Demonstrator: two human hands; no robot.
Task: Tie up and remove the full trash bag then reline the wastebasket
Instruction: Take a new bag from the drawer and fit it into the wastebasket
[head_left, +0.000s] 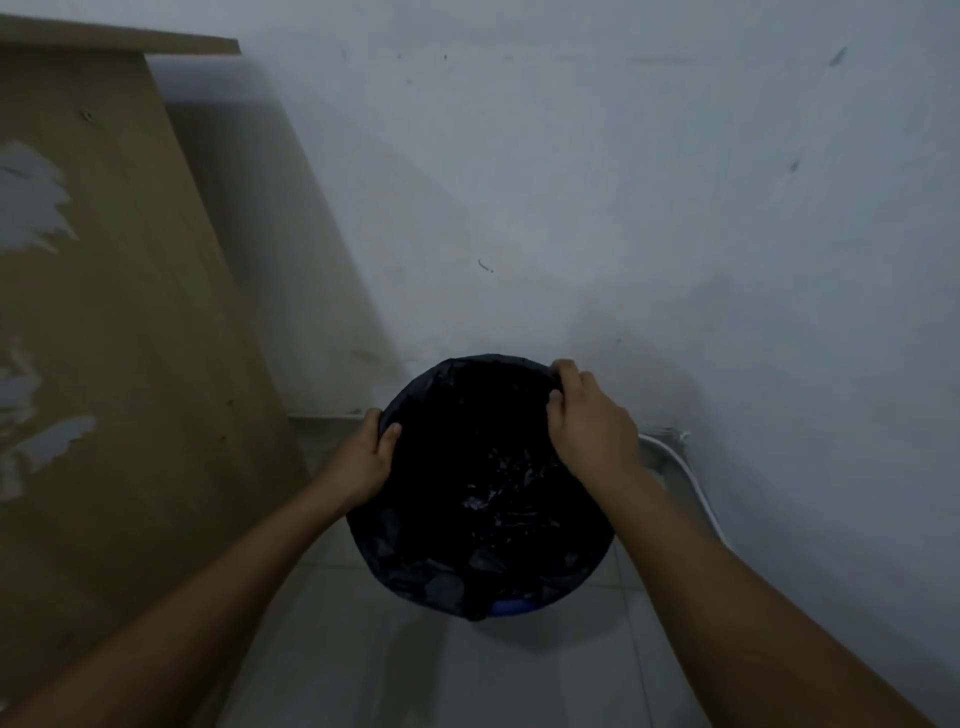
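A black trash bag (467, 467) lines a round wastebasket standing on the floor against the wall. Only a sliver of the wastebasket's blue rim (511, 607) shows at the near edge. The bag's mouth is folded over the rim all around and its inside is dark, with a few shiny creases. My left hand (366, 454) grips the bag's edge at the left side of the rim, thumb inside. My right hand (584, 415) pinches the bag's edge at the far right side of the rim.
A tall wooden furniture panel (114, 312) stands close on the left. The pale wall (623, 182) rises right behind the basket. A white cable or pipe (685, 478) runs along the wall's foot to the right. Light floor tiles (415, 675) lie in front.
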